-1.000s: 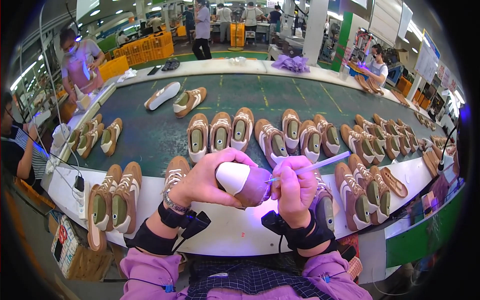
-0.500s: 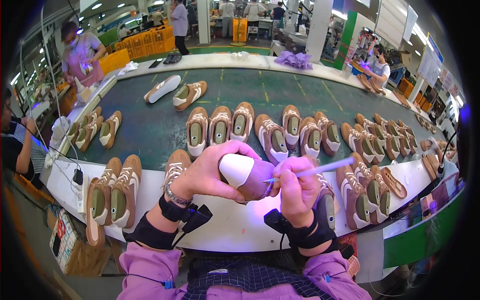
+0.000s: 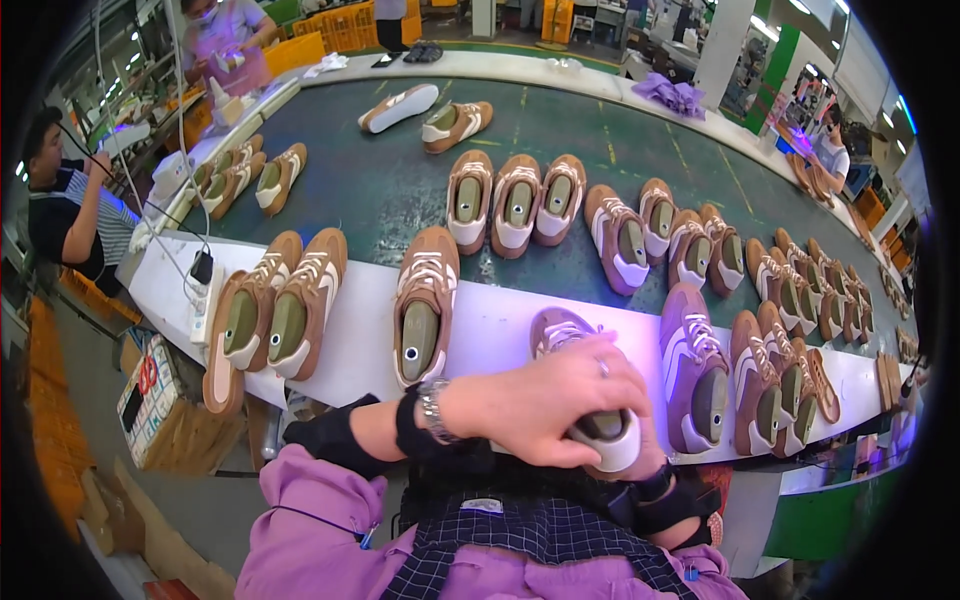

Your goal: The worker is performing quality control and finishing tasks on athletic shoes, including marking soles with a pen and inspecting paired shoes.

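A brown sneaker with white stripes and a white heel patch lies between my hands, its toe pointing away from me and its heel near me. My left hand reaches across from the left and wraps over its middle, fingers bent, hiding much of the laces and opening. My right hand is close against the shoe's right side; its fingers are hidden behind the shoe and my left hand. To the left stands another laced sneaker with an olive last inside, and to the right a larger-looking sneaker.
A green work surface carries several matching sneakers in rows. The white bench edge runs along my side, with loose soles by the left pair. Co-workers sit and stand around it. A boxy container stands at lower left.
The shoe was held up with its heel and side turned to me while my right hand worked a thin pen-like tool on it. Now it is lower, toe away; the tool is out of sight.
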`<action>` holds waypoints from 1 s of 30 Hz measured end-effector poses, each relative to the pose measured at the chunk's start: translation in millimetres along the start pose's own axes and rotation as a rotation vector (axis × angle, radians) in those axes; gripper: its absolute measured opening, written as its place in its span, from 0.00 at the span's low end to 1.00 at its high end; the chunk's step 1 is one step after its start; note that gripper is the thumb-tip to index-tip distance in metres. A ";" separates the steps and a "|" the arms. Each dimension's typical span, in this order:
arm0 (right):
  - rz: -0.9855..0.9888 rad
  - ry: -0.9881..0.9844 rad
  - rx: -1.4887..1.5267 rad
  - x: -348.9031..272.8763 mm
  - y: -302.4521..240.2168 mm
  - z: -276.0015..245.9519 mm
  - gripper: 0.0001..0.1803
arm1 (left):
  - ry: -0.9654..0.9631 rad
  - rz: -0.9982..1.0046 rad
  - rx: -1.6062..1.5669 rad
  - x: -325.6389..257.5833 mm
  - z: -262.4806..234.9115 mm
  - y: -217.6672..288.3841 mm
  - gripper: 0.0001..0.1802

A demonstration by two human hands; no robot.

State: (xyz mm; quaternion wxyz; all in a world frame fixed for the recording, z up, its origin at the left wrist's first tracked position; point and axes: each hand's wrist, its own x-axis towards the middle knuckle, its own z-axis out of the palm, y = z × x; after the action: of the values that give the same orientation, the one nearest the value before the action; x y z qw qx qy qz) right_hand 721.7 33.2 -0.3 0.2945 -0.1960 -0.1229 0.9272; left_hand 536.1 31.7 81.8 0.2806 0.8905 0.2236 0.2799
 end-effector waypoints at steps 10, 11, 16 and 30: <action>0.062 0.028 -0.256 55.7 -10.6 9.1 0.26 | 0.884 -1.350 -0.518 -176.1 -20.0 -81.6 0.23; 0.110 -0.019 -0.205 73.4 -11.8 7.5 0.22 | 0.951 -1.313 -0.497 -173.5 -15.8 -87.1 0.24; 0.195 -0.059 -0.280 131.1 1.4 -5.9 0.21 | 1.081 -1.195 -0.647 -159.8 -4.6 -98.4 0.22; 0.001 -0.093 -0.155 123.4 -7.0 -18.4 0.32 | 1.250 -0.438 -1.565 -112.1 22.6 -95.0 0.22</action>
State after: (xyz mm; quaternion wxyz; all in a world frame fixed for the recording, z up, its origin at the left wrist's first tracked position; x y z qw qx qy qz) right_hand 640.7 114.2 -50.3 0.2719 -0.1752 -0.2075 0.9232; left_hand 443.9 31.5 -34.9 0.6613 0.0924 0.2423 0.7038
